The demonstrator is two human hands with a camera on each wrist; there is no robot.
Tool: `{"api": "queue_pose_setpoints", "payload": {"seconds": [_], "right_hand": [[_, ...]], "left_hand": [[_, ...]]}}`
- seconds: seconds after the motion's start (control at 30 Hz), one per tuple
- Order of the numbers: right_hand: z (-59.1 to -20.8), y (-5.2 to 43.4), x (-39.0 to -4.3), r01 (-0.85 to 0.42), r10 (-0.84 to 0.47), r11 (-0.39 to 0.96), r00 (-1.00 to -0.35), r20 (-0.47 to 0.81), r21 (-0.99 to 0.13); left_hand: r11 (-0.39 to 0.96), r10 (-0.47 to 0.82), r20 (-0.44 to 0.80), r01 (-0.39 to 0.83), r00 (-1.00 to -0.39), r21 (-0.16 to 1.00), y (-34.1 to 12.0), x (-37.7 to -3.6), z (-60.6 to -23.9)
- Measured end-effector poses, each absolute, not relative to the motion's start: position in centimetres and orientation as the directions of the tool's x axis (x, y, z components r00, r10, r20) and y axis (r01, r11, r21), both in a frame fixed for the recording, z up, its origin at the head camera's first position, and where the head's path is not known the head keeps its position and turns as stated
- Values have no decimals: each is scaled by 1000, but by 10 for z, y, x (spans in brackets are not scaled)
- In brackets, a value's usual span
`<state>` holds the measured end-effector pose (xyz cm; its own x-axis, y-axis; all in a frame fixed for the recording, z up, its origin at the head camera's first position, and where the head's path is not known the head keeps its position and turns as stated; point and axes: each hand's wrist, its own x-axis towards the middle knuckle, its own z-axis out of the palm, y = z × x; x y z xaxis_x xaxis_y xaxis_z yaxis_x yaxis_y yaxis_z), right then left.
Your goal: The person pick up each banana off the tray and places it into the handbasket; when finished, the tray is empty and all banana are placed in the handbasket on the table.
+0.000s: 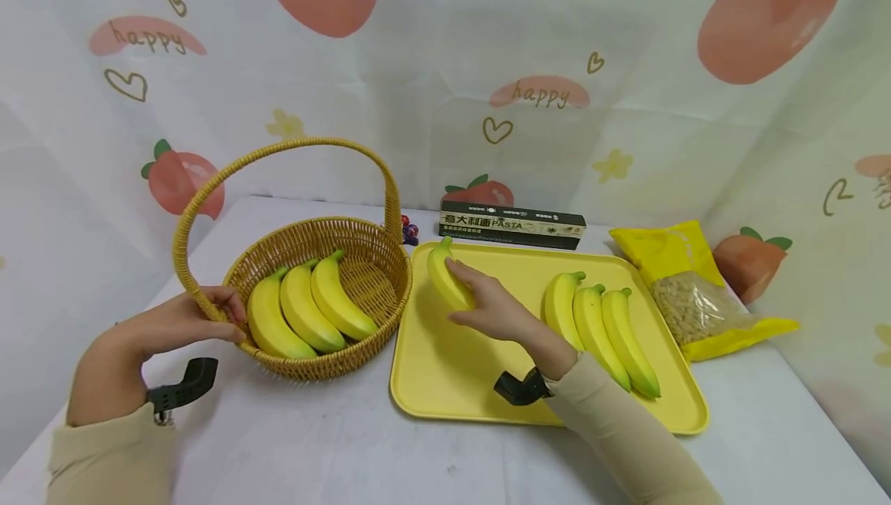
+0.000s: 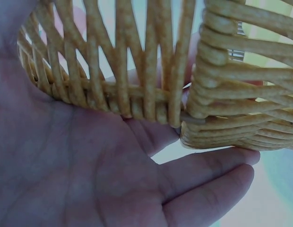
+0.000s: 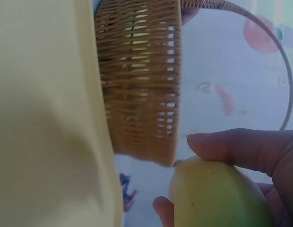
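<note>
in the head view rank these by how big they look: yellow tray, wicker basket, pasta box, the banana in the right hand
1. yellow tray, largest.
2. wicker basket, handle included; it lies about as far away as the tray.
3. pasta box, though it sits farther back.
4. banana that the right hand grips, smallest; the hand partly hides it.

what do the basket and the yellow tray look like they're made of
Basket: woven wicker or rattan by the look, tan and matte, with twisted strands and open gaps showing in the wrist views. Yellow tray: probably moulded plastic, smooth with a soft sheen and a rounded raised rim.
</note>
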<state>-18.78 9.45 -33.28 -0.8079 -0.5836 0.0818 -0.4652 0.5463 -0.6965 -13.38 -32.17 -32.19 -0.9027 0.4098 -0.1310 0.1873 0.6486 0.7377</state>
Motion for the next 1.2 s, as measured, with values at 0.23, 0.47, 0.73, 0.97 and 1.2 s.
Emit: {"api": "queue_pose_setpoints", "payload": {"seconds": [0.23, 0.47, 0.73, 0.97, 1.2], "right_hand": [[-321, 69, -188, -501, -644, 529, -763, 61, -685], [-304, 37, -189, -546, -717, 522, -697, 10, -656], [-289, -5, -198, -588, -776, 494, -630, -21, -640], [-284, -50, -205, -567, -782, 528, -614, -102, -633], [-283, -93, -209, -544, -774, 590, -592, -225, -596]], "left_hand": [[654, 401, -151, 167, -903, 738, -321, -134, -320], [658, 394, -164, 152, -904, 738, -320, -134, -319], [670, 370, -163, 141, -915, 729, -320, -132, -320], [723, 324, -172, 126, -931, 679, -319, -131, -318], [776, 244, -174, 85, -954, 625, -318, -129, -313]]}}
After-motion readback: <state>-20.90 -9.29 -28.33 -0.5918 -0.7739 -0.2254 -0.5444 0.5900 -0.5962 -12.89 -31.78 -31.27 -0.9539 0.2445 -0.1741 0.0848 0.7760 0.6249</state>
